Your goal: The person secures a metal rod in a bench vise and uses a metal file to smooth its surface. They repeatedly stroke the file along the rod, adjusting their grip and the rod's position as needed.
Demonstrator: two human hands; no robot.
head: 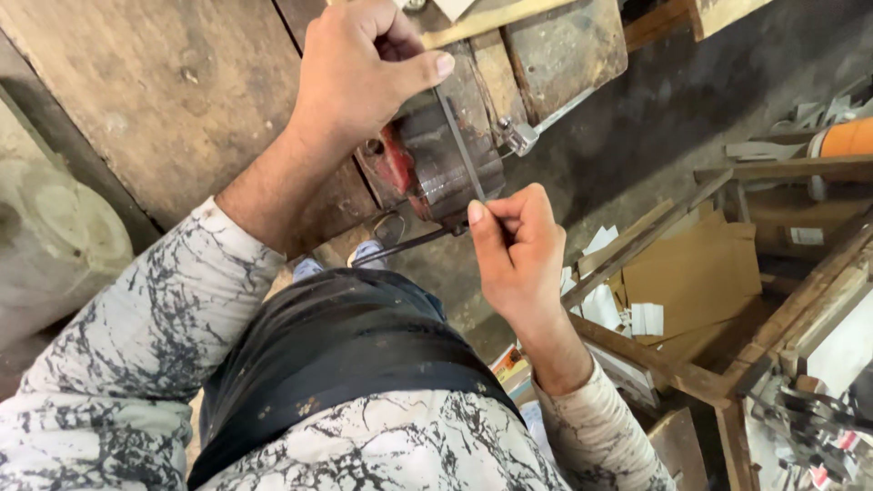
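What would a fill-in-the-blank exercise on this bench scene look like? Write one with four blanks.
1. Both hands hold a thin metal ____ over the vise.
2. The left hand takes its ____ end.
3. The right hand pinches its ____ end.
4. The vise is bolted to a ____ bench.

Missing words: strip; far; near; wooden

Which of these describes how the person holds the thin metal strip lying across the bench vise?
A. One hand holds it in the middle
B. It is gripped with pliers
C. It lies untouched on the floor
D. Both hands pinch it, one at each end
D: the left hand pinches the far end of the thin metal strip and the right hand pinches its near end, with the strip lying across the top of the bench vise; no pliers show.
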